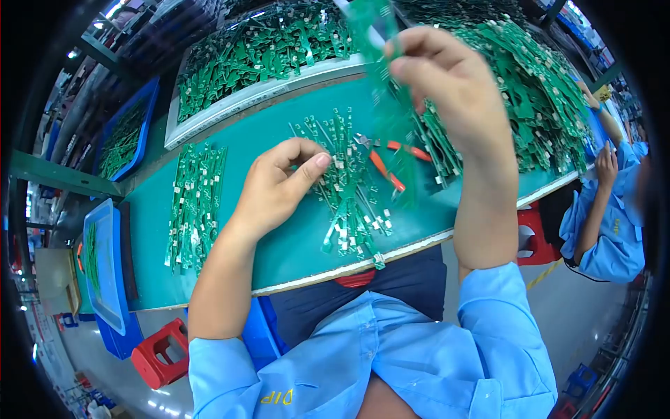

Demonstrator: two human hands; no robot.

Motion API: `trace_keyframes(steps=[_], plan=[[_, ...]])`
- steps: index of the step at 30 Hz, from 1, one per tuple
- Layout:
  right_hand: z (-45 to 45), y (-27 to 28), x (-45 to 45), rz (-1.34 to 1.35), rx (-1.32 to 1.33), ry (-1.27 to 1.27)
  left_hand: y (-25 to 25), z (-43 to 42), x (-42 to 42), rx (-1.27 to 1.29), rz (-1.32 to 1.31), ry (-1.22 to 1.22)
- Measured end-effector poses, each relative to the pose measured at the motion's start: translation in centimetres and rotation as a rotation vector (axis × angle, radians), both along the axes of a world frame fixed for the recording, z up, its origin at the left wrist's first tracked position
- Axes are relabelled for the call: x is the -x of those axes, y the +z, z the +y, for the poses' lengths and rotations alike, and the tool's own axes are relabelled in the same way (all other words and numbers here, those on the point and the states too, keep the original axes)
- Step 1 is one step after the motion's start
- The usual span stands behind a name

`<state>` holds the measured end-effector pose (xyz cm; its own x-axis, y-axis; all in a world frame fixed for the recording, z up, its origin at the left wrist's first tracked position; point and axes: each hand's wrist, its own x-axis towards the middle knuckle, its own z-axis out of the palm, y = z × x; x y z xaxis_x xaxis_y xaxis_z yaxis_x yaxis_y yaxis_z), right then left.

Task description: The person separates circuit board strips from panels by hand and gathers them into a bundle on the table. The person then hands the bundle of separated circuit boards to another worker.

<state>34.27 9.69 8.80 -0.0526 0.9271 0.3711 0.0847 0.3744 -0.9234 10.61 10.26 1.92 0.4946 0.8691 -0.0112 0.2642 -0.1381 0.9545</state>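
Note:
My right hand is raised over the back of the bench, thumb and fingers pinched on a green circuit board that hangs down, smeared by motion. My left hand is closed in a pinch at the left edge of a loose heap of narrow circuit board strips. Whatever lies between its fingertips is hidden. Just right of that heap, a pair of cutters with orange handles rests on the green bench mat, partly behind the blurred board.
A second group of strips lies at left. Behind stands a white-rimmed tray full of boards; a tall board stack rises at right. Blue trays sit at the far left. A co-worker in blue is at right.

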Motion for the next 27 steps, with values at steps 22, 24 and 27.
trace_keyframes(steps=[22,24,27], plan=[[1.0,-3.3,6.4,0.165,0.166,0.16,1.0,-1.9,1.5,0.38,-0.523,-0.187],[0.6,-3.1,6.2,0.124,0.203,0.187,0.8,-1.8,1.3,0.341,-0.516,-0.166],[-0.1,-3.2,7.3,0.161,0.288,0.247,1.4,-2.0,0.9,0.331,-0.619,-0.013]])
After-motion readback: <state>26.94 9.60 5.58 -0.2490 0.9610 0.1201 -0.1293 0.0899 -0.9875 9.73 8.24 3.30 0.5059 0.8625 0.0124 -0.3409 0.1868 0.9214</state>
